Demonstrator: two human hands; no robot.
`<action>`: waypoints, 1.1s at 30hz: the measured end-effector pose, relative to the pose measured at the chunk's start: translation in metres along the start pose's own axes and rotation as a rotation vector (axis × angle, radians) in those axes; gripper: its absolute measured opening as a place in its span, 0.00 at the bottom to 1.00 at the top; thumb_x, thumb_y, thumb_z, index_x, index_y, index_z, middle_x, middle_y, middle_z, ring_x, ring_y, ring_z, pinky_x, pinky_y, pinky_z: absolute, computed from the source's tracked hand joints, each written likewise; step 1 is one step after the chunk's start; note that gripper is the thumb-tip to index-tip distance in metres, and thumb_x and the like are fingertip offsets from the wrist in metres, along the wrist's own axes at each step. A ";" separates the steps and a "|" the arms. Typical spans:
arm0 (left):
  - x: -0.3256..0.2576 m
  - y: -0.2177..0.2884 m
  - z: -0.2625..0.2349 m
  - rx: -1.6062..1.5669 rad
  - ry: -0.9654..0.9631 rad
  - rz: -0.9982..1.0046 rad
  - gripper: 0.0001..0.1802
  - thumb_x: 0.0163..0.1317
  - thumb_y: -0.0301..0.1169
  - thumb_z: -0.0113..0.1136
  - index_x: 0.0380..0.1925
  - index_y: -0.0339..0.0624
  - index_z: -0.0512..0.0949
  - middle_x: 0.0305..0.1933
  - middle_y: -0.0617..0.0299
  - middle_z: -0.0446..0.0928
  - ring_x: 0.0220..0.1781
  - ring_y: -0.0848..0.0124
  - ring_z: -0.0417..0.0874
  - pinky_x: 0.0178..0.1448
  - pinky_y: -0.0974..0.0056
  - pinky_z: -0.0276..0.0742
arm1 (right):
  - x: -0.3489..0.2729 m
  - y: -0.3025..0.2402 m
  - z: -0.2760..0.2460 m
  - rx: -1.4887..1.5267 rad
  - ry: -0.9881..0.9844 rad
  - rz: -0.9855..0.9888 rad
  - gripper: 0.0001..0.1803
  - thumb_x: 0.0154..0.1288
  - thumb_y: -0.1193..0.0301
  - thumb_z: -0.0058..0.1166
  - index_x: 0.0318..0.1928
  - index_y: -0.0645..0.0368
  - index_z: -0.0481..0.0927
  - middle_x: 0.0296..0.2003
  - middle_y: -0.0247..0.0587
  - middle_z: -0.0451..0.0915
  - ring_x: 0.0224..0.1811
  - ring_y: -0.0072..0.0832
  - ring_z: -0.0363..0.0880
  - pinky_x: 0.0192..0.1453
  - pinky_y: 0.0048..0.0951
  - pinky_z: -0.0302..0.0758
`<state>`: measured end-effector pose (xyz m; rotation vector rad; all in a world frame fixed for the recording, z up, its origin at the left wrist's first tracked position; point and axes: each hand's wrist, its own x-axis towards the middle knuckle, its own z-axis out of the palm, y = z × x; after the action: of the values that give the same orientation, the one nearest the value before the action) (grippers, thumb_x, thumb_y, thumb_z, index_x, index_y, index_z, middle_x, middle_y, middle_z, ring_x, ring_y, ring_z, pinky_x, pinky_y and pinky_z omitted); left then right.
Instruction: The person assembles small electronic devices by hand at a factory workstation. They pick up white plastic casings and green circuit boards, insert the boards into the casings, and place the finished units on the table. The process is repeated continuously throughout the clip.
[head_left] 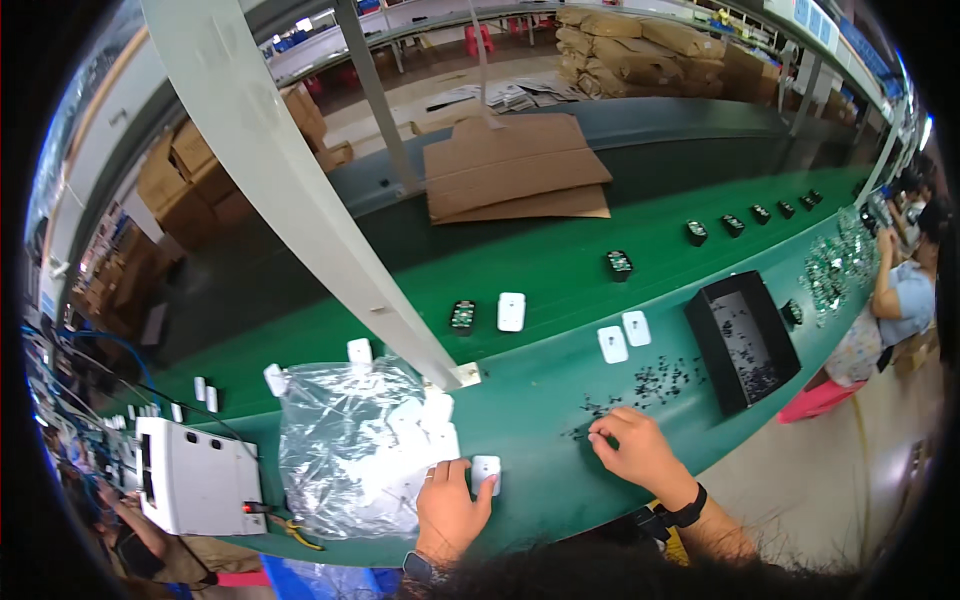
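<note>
I'm seeing my left hand lying knuckles-up, thumb and fingers closing around a small white plastic housing. My right hand is curling, fingertips pinching among tiny black parts.

Counts on the green bench are standing as follows. Loose white housings are numbering five: one at the left hand, a pair, one and one on the belt. Black assembled units on the belt are numbering eight, from the nearest to the farthest. One black tray, one clear bag and one white machine are showing. Small black parts near the right hand are lying too small to count.
</note>
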<state>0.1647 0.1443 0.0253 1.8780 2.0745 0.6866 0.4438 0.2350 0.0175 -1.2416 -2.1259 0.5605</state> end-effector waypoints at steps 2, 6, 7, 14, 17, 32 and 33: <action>-0.002 0.003 0.020 0.024 -0.001 -0.008 0.23 0.56 0.41 0.73 0.42 0.34 0.78 0.41 0.45 0.79 0.44 0.46 0.81 0.47 0.48 0.77 | -0.001 0.003 -0.003 -0.026 -0.035 -0.009 0.04 0.56 0.74 0.64 0.32 0.57 0.82 0.29 0.39 0.81 0.34 0.40 0.81 0.39 0.39 0.79; -0.005 -0.001 0.035 0.043 -0.009 -0.057 0.25 0.52 0.40 0.74 0.43 0.35 0.76 0.42 0.45 0.76 0.44 0.45 0.79 0.46 0.47 0.77 | 0.005 -0.001 0.015 -0.120 -0.097 -0.062 0.03 0.58 0.72 0.62 0.33 0.57 0.83 0.32 0.38 0.80 0.37 0.39 0.81 0.40 0.40 0.80; -0.007 -0.002 0.038 0.020 -0.015 -0.056 0.24 0.52 0.39 0.74 0.43 0.35 0.76 0.41 0.46 0.76 0.44 0.45 0.79 0.46 0.47 0.76 | 0.007 0.000 0.022 -0.140 -0.086 -0.081 0.04 0.58 0.71 0.62 0.33 0.57 0.84 0.33 0.37 0.80 0.37 0.40 0.81 0.40 0.40 0.81; -0.012 0.007 0.025 -0.396 -0.021 -0.164 0.21 0.56 0.33 0.70 0.45 0.36 0.75 0.44 0.48 0.78 0.45 0.55 0.82 0.48 0.52 0.79 | 0.040 0.006 0.042 -0.195 -0.167 -0.088 0.03 0.58 0.71 0.60 0.31 0.57 0.83 0.29 0.41 0.80 0.35 0.42 0.82 0.41 0.42 0.81; -0.019 -0.002 0.024 -1.050 -0.120 -0.312 0.18 0.63 0.30 0.63 0.50 0.35 0.73 0.51 0.48 0.78 0.46 0.62 0.81 0.49 0.54 0.80 | 0.047 0.011 0.044 -0.264 -0.256 -0.112 0.05 0.57 0.71 0.59 0.29 0.60 0.81 0.28 0.44 0.81 0.34 0.43 0.82 0.41 0.43 0.82; -0.038 -0.006 -0.002 -1.985 -0.196 -0.319 0.27 0.76 0.37 0.51 0.66 0.26 0.65 0.63 0.42 0.74 0.60 0.55 0.80 0.63 0.49 0.78 | 0.057 -0.114 0.022 0.366 -0.307 -0.519 0.10 0.60 0.77 0.63 0.41 0.62 0.77 0.38 0.40 0.79 0.39 0.38 0.78 0.44 0.35 0.78; -0.040 -0.007 -0.003 -1.962 -0.195 -0.320 0.27 0.76 0.37 0.51 0.66 0.26 0.65 0.63 0.43 0.74 0.60 0.55 0.80 0.63 0.49 0.78 | 0.057 -0.116 0.025 0.373 -0.294 -0.529 0.09 0.61 0.78 0.63 0.40 0.62 0.77 0.37 0.39 0.79 0.38 0.38 0.78 0.43 0.34 0.78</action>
<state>0.1626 0.1038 0.0201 0.3704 0.5973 1.4448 0.3333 0.2290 0.0883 -0.3841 -2.3214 0.8817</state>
